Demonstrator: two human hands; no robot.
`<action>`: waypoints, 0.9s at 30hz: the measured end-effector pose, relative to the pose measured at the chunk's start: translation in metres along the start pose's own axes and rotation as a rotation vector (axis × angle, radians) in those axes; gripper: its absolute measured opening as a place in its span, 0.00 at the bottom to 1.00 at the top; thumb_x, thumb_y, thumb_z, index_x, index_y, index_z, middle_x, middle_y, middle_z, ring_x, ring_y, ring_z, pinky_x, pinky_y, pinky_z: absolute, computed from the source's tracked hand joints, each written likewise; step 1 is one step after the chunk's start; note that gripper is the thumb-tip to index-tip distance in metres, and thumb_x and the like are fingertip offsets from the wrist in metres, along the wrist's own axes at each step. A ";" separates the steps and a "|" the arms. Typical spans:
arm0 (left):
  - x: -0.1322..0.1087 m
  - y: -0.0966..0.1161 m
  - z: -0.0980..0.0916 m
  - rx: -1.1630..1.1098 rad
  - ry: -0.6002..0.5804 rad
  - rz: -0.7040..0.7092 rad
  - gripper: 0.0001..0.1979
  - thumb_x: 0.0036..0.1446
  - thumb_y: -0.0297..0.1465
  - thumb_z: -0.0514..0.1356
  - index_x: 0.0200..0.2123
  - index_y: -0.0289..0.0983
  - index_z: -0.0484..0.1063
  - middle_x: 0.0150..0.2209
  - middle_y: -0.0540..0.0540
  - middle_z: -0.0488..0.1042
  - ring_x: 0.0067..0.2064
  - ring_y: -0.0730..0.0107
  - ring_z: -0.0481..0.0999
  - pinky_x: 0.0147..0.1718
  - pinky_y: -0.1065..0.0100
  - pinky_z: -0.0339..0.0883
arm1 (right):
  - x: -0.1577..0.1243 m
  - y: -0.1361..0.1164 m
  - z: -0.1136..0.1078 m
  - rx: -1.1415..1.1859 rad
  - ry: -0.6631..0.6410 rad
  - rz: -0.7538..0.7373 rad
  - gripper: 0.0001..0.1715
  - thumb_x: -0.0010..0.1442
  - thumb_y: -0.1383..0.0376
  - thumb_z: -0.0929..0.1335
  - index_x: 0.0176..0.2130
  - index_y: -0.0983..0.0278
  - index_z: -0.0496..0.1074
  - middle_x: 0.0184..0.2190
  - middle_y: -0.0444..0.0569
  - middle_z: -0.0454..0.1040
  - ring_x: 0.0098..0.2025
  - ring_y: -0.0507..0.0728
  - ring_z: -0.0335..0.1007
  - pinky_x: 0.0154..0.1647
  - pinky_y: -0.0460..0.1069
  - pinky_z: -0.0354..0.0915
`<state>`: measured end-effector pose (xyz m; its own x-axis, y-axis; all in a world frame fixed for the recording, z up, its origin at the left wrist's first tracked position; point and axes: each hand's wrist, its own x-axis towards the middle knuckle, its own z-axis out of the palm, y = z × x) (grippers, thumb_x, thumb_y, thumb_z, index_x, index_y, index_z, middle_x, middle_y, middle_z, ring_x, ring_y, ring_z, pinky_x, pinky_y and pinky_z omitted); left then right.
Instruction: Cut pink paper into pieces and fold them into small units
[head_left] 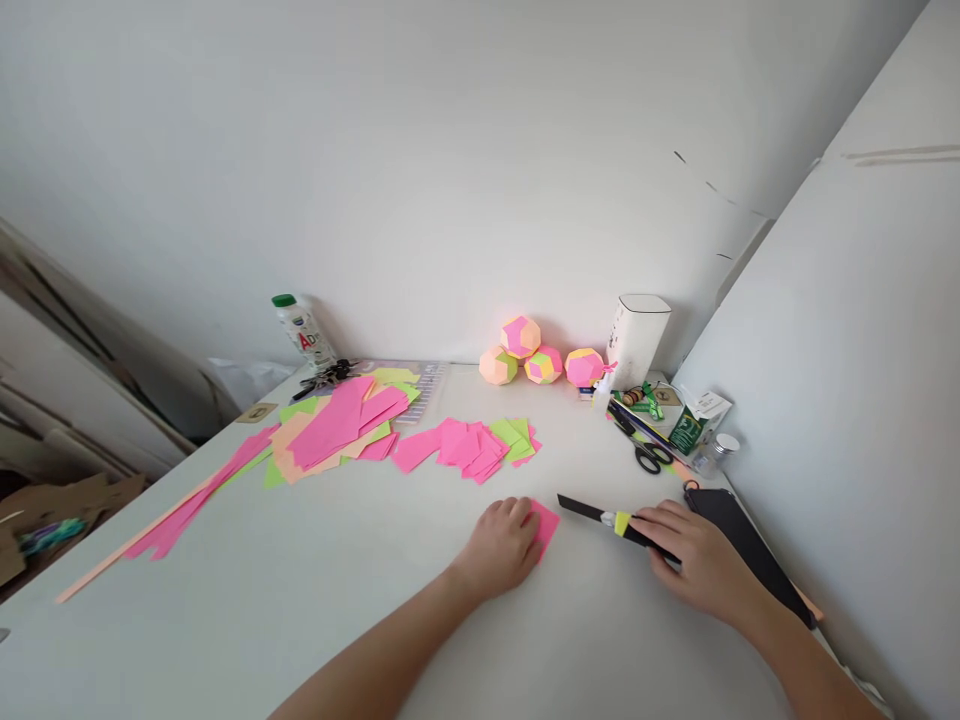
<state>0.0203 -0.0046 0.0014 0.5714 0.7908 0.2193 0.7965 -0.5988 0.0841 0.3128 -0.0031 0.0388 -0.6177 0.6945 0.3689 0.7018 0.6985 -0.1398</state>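
Observation:
My left hand rests on the table with its fingers curled together over a small pink piece of paper. Part of that paper sticks out to the right of the fingers; the rest is hidden beneath them. A black and yellow utility knife is held by its handle in my closed right hand. Its long dark blade points left, toward the pink paper, with a small gap between them. Just beyond lie cut pink paper pieces and green paper pieces in an overlapping row.
Larger paper sheets and long strips lie at left. Several folded paper balls sit by the wall, near a white container. Scissors, a black case and a glass jar lie at right. A bottle stands back left.

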 end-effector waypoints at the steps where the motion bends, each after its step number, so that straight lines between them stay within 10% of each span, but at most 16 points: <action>1: 0.000 -0.003 0.002 0.031 0.008 -0.079 0.10 0.59 0.30 0.49 0.32 0.34 0.69 0.32 0.42 0.67 0.30 0.64 0.65 0.28 0.62 0.63 | 0.000 0.000 0.001 -0.005 0.007 -0.001 0.22 0.55 0.74 0.61 0.46 0.63 0.74 0.41 0.53 0.77 0.42 0.60 0.72 0.40 0.55 0.72; 8: 0.000 -0.019 0.011 -0.167 0.316 -0.085 0.13 0.57 0.22 0.48 0.41 0.34 0.70 0.45 0.37 0.68 0.49 0.56 0.66 0.44 0.56 0.68 | 0.001 0.000 -0.003 0.038 0.000 -0.008 0.22 0.56 0.74 0.61 0.46 0.62 0.74 0.41 0.52 0.77 0.42 0.60 0.72 0.40 0.55 0.72; 27: 0.000 -0.026 0.012 -0.274 0.166 -0.023 0.18 0.55 0.20 0.48 0.46 0.37 0.70 0.47 0.39 0.70 0.47 0.58 0.66 0.46 0.54 0.67 | 0.007 -0.018 -0.012 0.232 -0.189 -0.060 0.25 0.51 0.75 0.63 0.45 0.60 0.76 0.40 0.50 0.78 0.41 0.58 0.72 0.44 0.53 0.70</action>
<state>0.0017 0.0127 -0.0127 0.4960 0.7862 0.3685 0.7129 -0.6110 0.3441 0.3002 -0.0132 0.0548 -0.7258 0.6557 0.2080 0.5762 0.7446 -0.3370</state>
